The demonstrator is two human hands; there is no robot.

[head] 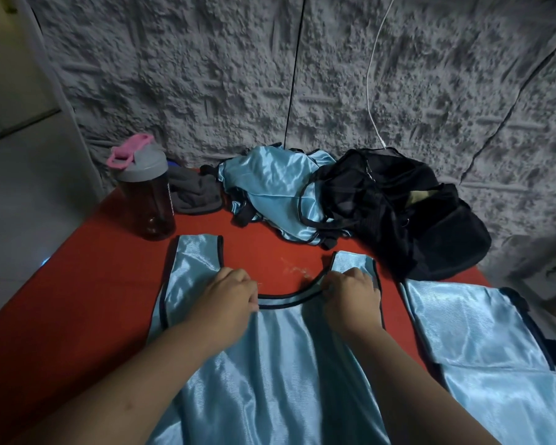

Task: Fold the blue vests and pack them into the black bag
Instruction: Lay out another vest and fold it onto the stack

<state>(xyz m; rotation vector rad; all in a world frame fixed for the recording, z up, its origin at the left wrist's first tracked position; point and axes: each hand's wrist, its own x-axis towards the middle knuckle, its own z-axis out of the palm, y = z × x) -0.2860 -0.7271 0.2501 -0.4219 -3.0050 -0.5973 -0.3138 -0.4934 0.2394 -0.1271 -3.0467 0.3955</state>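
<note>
The red table (87,284) carries everything, set against a rough grey textured wall (206,75); the largest thing on it is a shiny light-blue vest with black trim (270,364), spread flat at the near edge with its neck opening pointing away from the person and its two shoulder straps lying toward the far side. To the right lies a folded light-blue vest (482,342), flat and just beside the spread one, a strip of red showing between them. At the far right sits the soft black fabric bag (408,220), slumped against the wall, its top gaping; what is inside is too dark to tell. Touching its left side is a crumpled heap of light-blue vests (276,191), black trim tangled through it. Left of the heap lies a bunched grey cloth (196,194), and at the far left stands a dark translucent bottle with a grey lid and pink loop (148,191), upright.

The left hand (230,297) rests on the spread vest at the base of the left strap, fingers curled down into the cloth at the collar's edge; the right hand (350,293) does the same at the base of the right strap, fingers bent and pinching the black neck trim; the curved collar runs between the two hands.
</note>
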